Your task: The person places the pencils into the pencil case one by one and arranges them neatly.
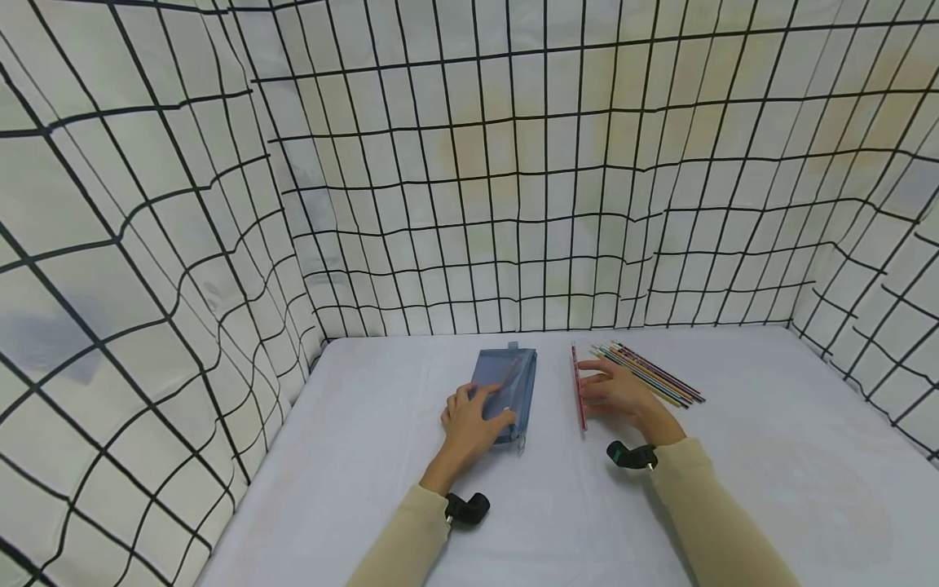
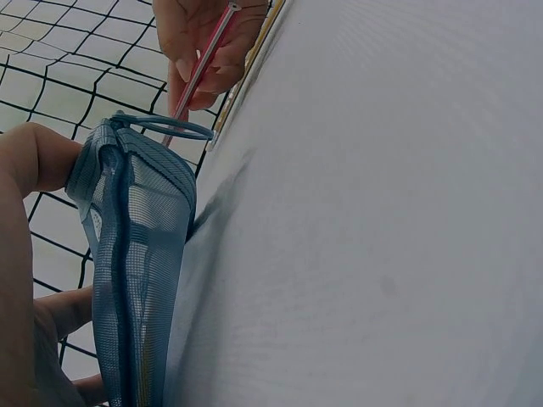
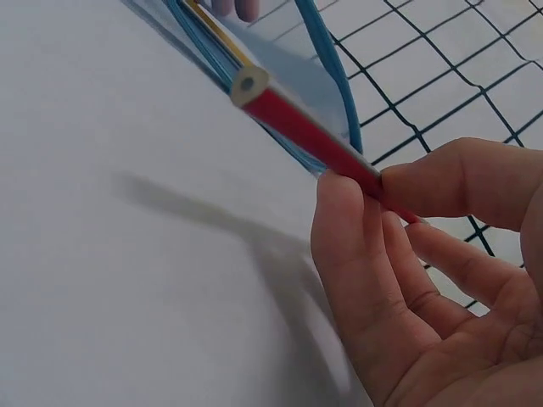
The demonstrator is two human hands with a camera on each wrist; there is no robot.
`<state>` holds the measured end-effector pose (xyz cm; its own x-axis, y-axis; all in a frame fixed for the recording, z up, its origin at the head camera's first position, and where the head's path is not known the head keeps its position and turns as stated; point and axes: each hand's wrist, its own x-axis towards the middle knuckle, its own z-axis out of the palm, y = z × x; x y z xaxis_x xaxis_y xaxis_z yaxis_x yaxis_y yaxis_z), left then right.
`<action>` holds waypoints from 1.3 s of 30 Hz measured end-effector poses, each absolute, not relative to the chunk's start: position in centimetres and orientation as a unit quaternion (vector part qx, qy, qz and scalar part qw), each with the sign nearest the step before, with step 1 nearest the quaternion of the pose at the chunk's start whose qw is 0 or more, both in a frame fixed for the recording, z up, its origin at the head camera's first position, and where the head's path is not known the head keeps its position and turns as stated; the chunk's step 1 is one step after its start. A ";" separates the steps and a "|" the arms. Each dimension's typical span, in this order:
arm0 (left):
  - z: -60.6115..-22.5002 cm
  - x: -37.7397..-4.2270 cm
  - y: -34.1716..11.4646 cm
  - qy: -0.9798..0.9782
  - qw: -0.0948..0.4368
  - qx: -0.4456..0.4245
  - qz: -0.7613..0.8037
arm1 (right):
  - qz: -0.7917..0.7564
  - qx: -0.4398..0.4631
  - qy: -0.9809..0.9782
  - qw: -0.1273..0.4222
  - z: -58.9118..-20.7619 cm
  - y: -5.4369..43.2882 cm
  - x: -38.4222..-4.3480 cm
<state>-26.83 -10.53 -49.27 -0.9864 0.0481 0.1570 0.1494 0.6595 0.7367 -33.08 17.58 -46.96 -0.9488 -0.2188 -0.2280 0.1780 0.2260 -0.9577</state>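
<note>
A blue mesh zip pencil case (image 1: 522, 383) lies on the white table, left of centre. My left hand (image 1: 469, 420) holds it, thumb at the near end and fingers over its left side. One pencil shows inside the case, its yellow side (image 3: 222, 32) visible through the opening in the right wrist view. To the right, my right hand (image 1: 619, 395) pinches a red pencil (image 3: 305, 136) between thumb and fingers. That red pencil (image 1: 578, 387) points away from me, beside the case and apart from it.
Several coloured pencils (image 1: 653, 375) lie side by side on the white table (image 1: 352, 456), just beyond my right hand. A black wire grid (image 1: 440, 204) over white sheeting rises behind the table and along both sides.
</note>
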 end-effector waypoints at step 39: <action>-49.3 -27.1 -10.4 -0.913 0.061 -0.043 -0.401 | -0.667 -0.017 0.720 0.193 -47.9 11.0 -31.9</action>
